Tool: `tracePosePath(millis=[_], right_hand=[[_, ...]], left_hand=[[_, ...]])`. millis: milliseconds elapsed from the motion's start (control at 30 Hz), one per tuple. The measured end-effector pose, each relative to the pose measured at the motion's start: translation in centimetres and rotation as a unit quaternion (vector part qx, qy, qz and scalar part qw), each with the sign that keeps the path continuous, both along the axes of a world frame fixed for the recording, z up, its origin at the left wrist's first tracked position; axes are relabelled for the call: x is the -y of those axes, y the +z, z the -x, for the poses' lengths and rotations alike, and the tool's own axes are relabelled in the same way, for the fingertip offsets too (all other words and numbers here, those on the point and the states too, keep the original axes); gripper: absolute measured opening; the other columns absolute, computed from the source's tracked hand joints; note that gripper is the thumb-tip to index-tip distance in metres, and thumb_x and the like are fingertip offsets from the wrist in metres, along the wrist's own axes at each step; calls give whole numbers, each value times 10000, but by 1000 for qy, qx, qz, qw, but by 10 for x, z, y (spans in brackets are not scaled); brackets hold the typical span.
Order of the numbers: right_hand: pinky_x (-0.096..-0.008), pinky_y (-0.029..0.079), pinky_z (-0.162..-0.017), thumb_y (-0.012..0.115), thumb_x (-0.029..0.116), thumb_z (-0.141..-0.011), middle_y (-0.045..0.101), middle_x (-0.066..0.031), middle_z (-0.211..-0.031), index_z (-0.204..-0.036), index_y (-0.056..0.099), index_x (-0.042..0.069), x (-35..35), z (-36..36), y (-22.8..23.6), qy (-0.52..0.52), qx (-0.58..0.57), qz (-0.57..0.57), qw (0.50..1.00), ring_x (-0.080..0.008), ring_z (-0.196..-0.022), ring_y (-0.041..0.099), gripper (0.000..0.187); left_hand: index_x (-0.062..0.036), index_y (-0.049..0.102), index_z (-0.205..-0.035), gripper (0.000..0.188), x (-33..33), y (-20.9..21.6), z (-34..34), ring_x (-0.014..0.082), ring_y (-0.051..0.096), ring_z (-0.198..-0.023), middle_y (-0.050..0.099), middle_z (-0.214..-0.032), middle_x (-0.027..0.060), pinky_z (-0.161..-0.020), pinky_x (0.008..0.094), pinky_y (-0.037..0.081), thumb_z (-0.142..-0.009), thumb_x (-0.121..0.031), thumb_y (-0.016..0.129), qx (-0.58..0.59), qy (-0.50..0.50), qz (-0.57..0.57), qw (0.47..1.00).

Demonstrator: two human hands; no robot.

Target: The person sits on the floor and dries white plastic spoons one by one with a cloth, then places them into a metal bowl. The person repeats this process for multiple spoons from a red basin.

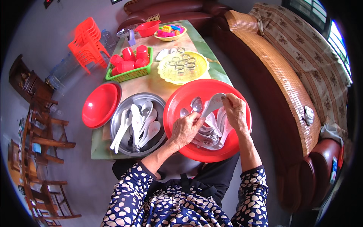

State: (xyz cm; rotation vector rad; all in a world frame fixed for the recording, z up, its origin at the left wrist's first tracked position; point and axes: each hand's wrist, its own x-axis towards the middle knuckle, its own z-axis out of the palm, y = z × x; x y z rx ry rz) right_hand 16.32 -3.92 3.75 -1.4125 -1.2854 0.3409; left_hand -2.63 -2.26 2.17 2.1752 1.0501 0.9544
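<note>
Above the large red basin [174,98] I hold a white soup spoon [212,105] between both hands. My left hand [187,129] pinches the lower end of its handle, and my right hand [236,109] is closed at the upper end, by the bowl. Inside the basin lie more white spoons [226,130], metal spoons [197,104] and a greyish, crumpled-looking mass [208,138] that I cannot make out clearly. Left of it, a grey metal basin [160,106] contains several white soup spoons [137,121], their handles mostly pointing toward me.
Red basins [100,106] overhang the table's left edge. Farther back are a green basket [128,75] of red cups, a yellow scalloped tray [170,77] with ring-shaped glassy items, and a bowl of colourful blocks [170,33]. A long sofa [261,102] flanks the right side.
</note>
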Motion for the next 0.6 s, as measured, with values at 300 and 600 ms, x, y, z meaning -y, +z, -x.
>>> tracePosePath(millis=[300, 600], right_hand=[[-255, 350, -469, 525, 214, -884, 513, -23, -548, -734, 603, -36, 2, 23, 12, 145, -37, 189, 971, -79, -503, 450, 301], [-250, 433, -538, 553, 118, -847, 601, -66, -632, -883, 629, -52, 30, 38, 11, 257, 22, 285, 923, -105, -582, 549, 191]], left_hand=[[-49, 607, -718, 277, 12, 2, 18, 353, 587, -568, 575, -594, 170, -496, 422, 437, -849, -291, 575, 7, 25, 25, 999], [-80, 578, -616, 268, 24, 23, 110, 302, 576, -487, 537, -517, 142, -446, 398, 417, -826, -245, 589, -40, 182, -31, 982]])
